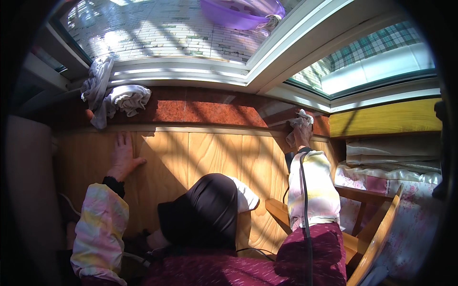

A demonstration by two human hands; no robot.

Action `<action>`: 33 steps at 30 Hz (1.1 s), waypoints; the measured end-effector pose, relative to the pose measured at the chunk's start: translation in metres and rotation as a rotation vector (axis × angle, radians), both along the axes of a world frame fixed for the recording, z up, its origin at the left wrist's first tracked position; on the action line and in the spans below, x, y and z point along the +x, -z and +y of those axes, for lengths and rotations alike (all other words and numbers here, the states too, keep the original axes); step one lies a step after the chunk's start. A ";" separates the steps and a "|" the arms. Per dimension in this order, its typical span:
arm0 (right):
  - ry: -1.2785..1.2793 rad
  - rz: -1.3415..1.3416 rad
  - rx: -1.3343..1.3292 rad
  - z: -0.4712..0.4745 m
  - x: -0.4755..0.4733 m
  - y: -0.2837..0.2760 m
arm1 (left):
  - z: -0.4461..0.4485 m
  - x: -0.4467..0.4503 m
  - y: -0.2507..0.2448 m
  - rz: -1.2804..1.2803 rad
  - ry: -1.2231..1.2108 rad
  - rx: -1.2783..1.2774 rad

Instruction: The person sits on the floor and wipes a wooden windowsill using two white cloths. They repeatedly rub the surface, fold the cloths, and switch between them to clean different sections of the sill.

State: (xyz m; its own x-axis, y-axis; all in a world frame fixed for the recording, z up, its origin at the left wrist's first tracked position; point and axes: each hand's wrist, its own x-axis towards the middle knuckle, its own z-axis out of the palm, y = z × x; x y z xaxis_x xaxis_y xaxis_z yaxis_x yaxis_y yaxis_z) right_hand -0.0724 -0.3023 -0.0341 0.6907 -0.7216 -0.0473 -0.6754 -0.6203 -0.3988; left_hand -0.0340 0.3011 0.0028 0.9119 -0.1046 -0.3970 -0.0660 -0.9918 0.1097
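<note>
My right hand [303, 134] holds a crumpled pale cloth [305, 116] against the reddish stone sill [214, 110], near its right end. Flat on the wood-plank floor [214, 153] rests my left hand [123, 157], its fingers apart and pointing at the sill. Just beyond those fingers, a bunched white cloth [127, 98] lies on the sill. A greyish cloth [98, 80] drapes from the white door frame down beside it. Both my forearms wear pastel tie-dyed sleeve covers.
Past the framed glass door [168, 68] a purple plastic basin [243, 16] stands on tiles, a rag over its rim. A wooden chair [379, 228] is close at my right. A dark cable [305, 193] runs along my right arm. Floral fabric [411, 207] hangs at right.
</note>
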 end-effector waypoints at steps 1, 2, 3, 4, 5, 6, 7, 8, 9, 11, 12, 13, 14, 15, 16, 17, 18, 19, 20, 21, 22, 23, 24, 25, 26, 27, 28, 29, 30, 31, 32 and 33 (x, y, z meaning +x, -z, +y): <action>-0.063 0.062 -0.123 -0.002 0.005 0.000 | 0.000 0.000 0.000 0.007 -0.005 0.005; -0.105 0.160 -0.224 0.002 0.010 -0.002 | 0.000 0.000 0.000 0.015 -0.008 0.010; -0.131 0.129 -0.170 0.009 0.016 -0.007 | 0.000 0.000 -0.001 0.012 -0.007 0.010; -0.136 0.134 -0.094 0.019 0.023 -0.013 | 0.000 0.000 -0.002 0.010 -0.006 0.009; -0.146 0.124 -0.024 0.031 0.030 -0.021 | -0.001 0.000 -0.003 0.006 -0.004 0.008; -0.216 0.089 -0.150 0.052 0.036 -0.023 | -0.002 0.000 -0.004 -0.002 -0.001 0.012; -0.206 0.059 -0.231 0.076 0.040 -0.023 | -0.002 0.001 -0.005 -0.010 0.007 0.014; -0.219 0.039 -0.300 0.098 0.043 -0.023 | -0.003 0.001 -0.006 -0.002 0.002 0.013; -0.249 -0.008 -0.298 0.116 0.042 -0.024 | -0.004 0.001 -0.008 -0.017 0.019 0.014; -0.371 -0.127 -0.374 0.144 0.036 -0.022 | -0.005 0.001 -0.012 -0.006 0.016 0.007; -0.447 -0.174 -0.314 0.147 0.029 -0.024 | -0.006 0.001 -0.014 -0.002 0.020 -0.002; -0.570 -0.268 -0.274 0.148 0.023 -0.024 | -0.006 0.001 -0.016 0.005 0.021 -0.008; -0.570 -0.206 -0.245 0.142 0.017 -0.027 | -0.005 0.000 -0.018 0.002 0.019 -0.007; -0.630 -0.189 -0.230 0.130 0.012 -0.030 | -0.005 0.000 -0.020 0.003 0.042 -0.011; -0.573 -0.182 -0.211 0.117 0.009 -0.034 | -0.005 0.000 -0.021 -0.010 0.056 -0.010; -0.390 -0.161 -0.223 0.109 0.005 -0.035 | -0.005 0.000 -0.022 0.001 0.049 -0.017; -0.263 -0.056 -0.170 0.101 0.005 -0.036 | -0.005 -0.001 -0.022 -0.013 0.059 -0.011; -0.114 -0.021 -0.237 0.101 0.003 -0.034 | -0.005 -0.001 -0.022 -0.007 0.049 -0.011; -0.094 0.050 -0.266 0.104 0.007 -0.032 | -0.005 -0.001 -0.021 -0.006 0.036 -0.030; -0.103 0.073 -0.344 0.115 0.009 -0.028 | -0.006 -0.002 -0.021 -0.005 0.028 -0.014; -0.138 0.088 -0.392 0.131 0.012 -0.024 | -0.006 -0.002 -0.021 -0.011 0.021 -0.017; -0.158 0.112 -0.427 0.151 0.016 -0.020 | -0.007 -0.002 -0.020 -0.017 0.017 -0.019; -0.217 0.444 -0.188 0.159 0.025 -0.028 | -0.007 -0.002 -0.020 -0.014 0.009 -0.022; -0.326 0.204 -0.268 0.182 0.019 -0.026 | -0.008 -0.002 -0.019 -0.013 0.004 -0.027; -0.394 0.236 -0.284 0.200 0.020 -0.030 | -0.008 -0.002 -0.018 -0.026 -0.006 -0.037; -0.469 0.207 -0.314 0.215 0.023 -0.035 | -0.009 -0.001 -0.017 -0.027 -0.005 -0.037; -0.484 0.218 -0.275 0.230 0.028 -0.040 | -0.009 -0.002 -0.016 -0.041 -0.012 -0.042; -0.536 0.180 -0.328 0.243 0.032 -0.044 | -0.008 -0.002 -0.015 -0.049 -0.024 -0.044; -0.567 0.142 -0.300 0.255 0.037 -0.049 | -0.008 -0.002 -0.013 -0.058 -0.025 -0.039; -0.585 0.138 -0.270 0.264 0.042 -0.053 | -0.008 -0.002 -0.012 -0.062 -0.030 -0.037; -0.630 0.211 -0.264 0.272 0.048 -0.057 | -0.009 -0.003 -0.010 -0.067 -0.034 -0.036; -0.654 0.240 -0.256 0.280 0.051 -0.060 | -0.009 -0.002 -0.009 -0.085 -0.037 -0.035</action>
State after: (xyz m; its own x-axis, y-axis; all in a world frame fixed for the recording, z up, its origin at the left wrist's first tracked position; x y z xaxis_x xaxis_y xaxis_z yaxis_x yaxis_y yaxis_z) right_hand -0.0210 -0.0224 0.0261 0.9751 -0.1749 -0.1362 -0.1863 -0.9796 -0.0756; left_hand -0.0365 0.2921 0.0119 0.9457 -0.0827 -0.3144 -0.0400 -0.9894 0.1399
